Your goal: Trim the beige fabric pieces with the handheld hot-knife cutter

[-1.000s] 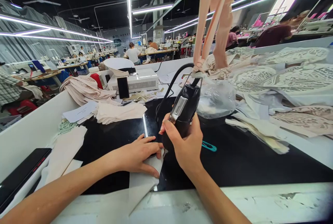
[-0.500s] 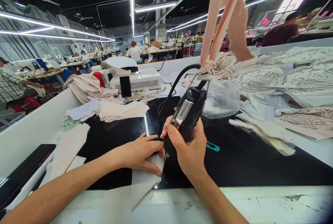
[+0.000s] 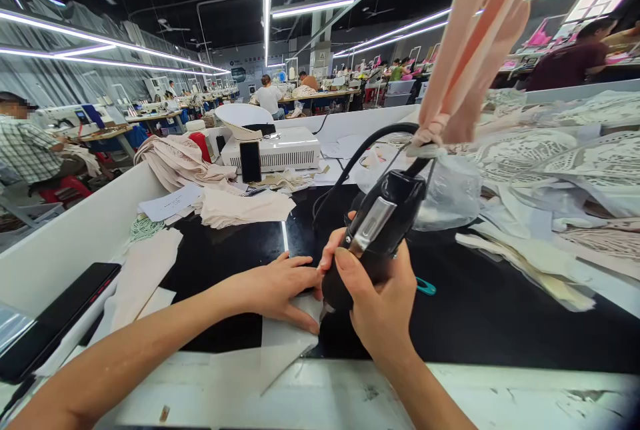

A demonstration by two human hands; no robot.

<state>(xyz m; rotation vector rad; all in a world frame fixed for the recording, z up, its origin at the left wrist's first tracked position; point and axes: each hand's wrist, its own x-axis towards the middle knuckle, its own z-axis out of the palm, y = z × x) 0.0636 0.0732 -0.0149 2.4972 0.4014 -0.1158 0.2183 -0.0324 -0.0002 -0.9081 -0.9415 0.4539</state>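
Note:
My right hand is wrapped around a black handheld electric cutter with a silver plate on its side. The cutter leans to the right, its lower tip by the right edge of a pale, thin, translucent sheet. On that sheet my left hand lies flat with fingers spread, its fingertips close to the cutter's base. Pink fabric strips hang from above, tied at the cutter's top, and a black cord loops away from it. My fingers hide part of the cutter's lower end.
A black board covers the work surface. Around it lie a teal clip, cream fabric pieces, a plastic bag and lace panels. Behind stand a phone and a white scale. Other people sit at machines beyond.
The cutter leans further to the right, and its tip sits slightly nearer to me along the sheet's edge. My left hand stays on the sheet. The whole view has shifted a little.

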